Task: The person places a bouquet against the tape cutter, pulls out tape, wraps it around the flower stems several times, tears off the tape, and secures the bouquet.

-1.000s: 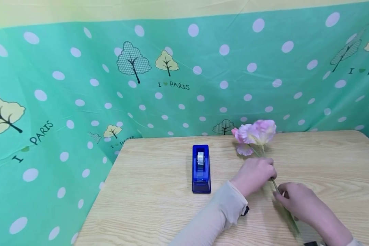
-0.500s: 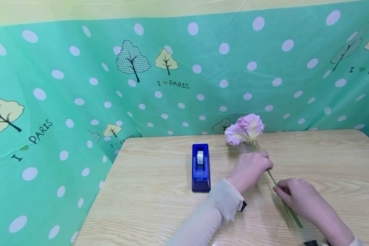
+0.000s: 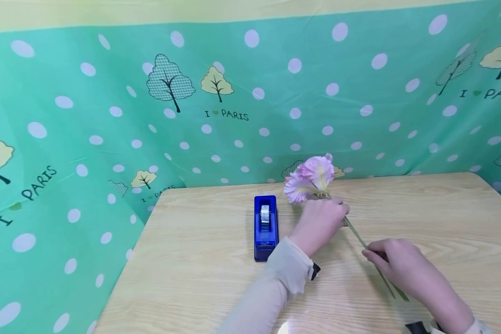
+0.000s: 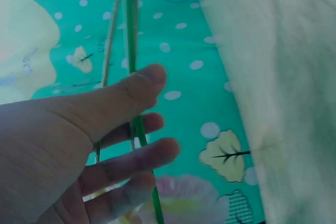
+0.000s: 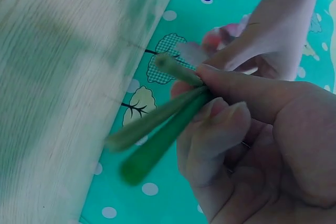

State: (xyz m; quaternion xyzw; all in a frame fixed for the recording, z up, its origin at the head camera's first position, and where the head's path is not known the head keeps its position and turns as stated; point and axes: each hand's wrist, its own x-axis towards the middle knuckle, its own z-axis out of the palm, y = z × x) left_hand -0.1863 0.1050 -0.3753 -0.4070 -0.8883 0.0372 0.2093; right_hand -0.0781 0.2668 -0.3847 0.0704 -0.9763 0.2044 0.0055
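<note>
Pinkish-lilac ruffled flowers (image 3: 319,171) stand at the upper end of a small bunch, beyond my left hand (image 3: 320,220). That hand holds the stems just below the blooms; in the left wrist view its thumb and fingers curl loosely around the green stems (image 4: 131,30). Lower down, my right hand (image 3: 402,266) pinches the stems (image 3: 356,233) between thumb and fingers. The right wrist view shows three stem ends sticking out of this pinch: a dark green one (image 5: 157,148) and two paler ones. The bunch slants from upper left to lower right above the table.
A blue tape dispenser (image 3: 264,250) with a clear roll stands on the wooden table (image 3: 192,278), left of the left hand. A green dotted cloth (image 3: 234,93) with tree prints hangs behind the table's back edge.
Both hands stay on the stems. The left hand and blooms have shifted left, closer to the dispenser, and the bunch slants more. The head view has turned slightly.
</note>
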